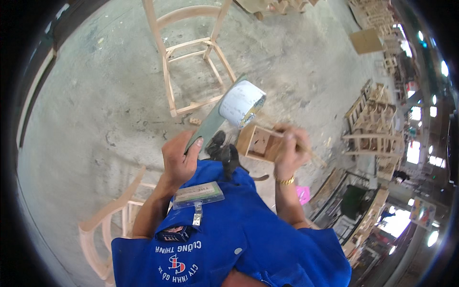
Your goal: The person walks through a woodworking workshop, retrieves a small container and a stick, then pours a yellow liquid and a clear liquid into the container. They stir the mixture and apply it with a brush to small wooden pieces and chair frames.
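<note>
My left hand (181,155) is closed around the near end of a flat grey-green strip (210,122). The strip slants up and away from me. Against its far end is a white round container (240,103), tipped to the right, with yellowish crust at its rim. My right hand (291,146), slightly blurred, has its fingers closed on a thin wooden stick (313,155); the stick's far end is hard to make out. Just beyond this hand, a small open wooden box (256,143) sits low down, with dark bits inside.
A bare wooden chair frame (191,55) stands ahead on the concrete floor (110,81). Another wooden chair (107,225) is at my lower left. Stacked chair parts (377,119) line the right side, near a cluttered bench (354,205). A pink item (302,194) lies beside my right forearm.
</note>
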The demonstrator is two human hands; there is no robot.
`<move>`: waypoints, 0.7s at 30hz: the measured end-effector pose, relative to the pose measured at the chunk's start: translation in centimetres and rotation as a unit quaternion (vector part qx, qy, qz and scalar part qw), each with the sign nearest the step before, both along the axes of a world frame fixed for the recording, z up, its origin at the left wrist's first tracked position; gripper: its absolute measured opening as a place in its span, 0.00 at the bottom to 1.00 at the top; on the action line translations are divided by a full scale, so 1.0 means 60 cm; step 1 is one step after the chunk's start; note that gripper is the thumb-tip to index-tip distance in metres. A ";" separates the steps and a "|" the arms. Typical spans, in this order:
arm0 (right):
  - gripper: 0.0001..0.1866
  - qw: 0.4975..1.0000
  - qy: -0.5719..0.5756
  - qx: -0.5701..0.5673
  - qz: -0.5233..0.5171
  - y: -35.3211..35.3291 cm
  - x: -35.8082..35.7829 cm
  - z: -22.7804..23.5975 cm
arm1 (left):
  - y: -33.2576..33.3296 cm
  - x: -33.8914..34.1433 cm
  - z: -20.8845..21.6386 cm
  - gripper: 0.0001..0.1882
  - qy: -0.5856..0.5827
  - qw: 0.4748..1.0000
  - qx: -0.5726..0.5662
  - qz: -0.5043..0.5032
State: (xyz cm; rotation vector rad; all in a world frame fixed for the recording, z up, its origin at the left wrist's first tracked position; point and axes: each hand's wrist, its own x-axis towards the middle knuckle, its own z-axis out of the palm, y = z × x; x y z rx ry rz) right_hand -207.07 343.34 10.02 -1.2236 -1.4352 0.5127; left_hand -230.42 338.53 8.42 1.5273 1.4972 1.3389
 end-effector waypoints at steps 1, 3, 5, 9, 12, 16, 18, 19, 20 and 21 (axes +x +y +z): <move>0.04 0.998 0.049 -0.017 -0.041 -0.002 -0.002 -0.003 | -0.002 0.001 0.002 0.07 0.010 1.000 -0.002 -0.002; 0.04 0.999 -0.020 -0.018 -0.031 -0.021 0.004 -0.036 | -0.002 0.000 0.001 0.07 0.026 1.000 -0.012 -0.006; 0.04 1.000 -0.003 -0.013 -0.027 -0.035 0.008 -0.044 | -0.007 -0.001 -0.007 0.07 0.035 0.999 -0.038 -0.004; 0.05 0.996 0.038 -0.082 -0.001 -0.046 -0.021 -0.039 | -0.007 0.009 -0.010 0.06 0.075 0.996 -0.038 0.007; 0.04 0.996 0.052 -0.064 -0.038 -0.036 -0.001 -0.060 | -0.007 0.011 -0.011 0.06 0.090 0.995 -0.041 -0.018; 0.04 0.984 0.121 -0.106 -0.079 -0.033 0.006 -0.068 | -0.003 0.021 -0.007 0.07 0.127 0.990 -0.052 -0.012; 0.04 0.982 0.156 -0.079 -0.077 -0.017 0.011 -0.084 | -0.002 0.023 -0.008 0.07 0.137 0.989 -0.057 -0.010; 0.04 0.982 0.151 -0.102 -0.051 -0.026 0.010 -0.085 | 0.001 0.027 -0.009 0.07 0.143 0.988 -0.051 -0.012; 0.04 0.981 0.145 -0.124 -0.026 -0.039 0.007 -0.082 | 0.004 0.030 -0.010 0.07 0.148 0.988 -0.044 -0.013; 0.04 0.980 0.139 -0.144 0.005 -0.044 0.006 -0.081 | 0.004 0.033 -0.010 0.07 0.143 0.988 -0.051 -0.014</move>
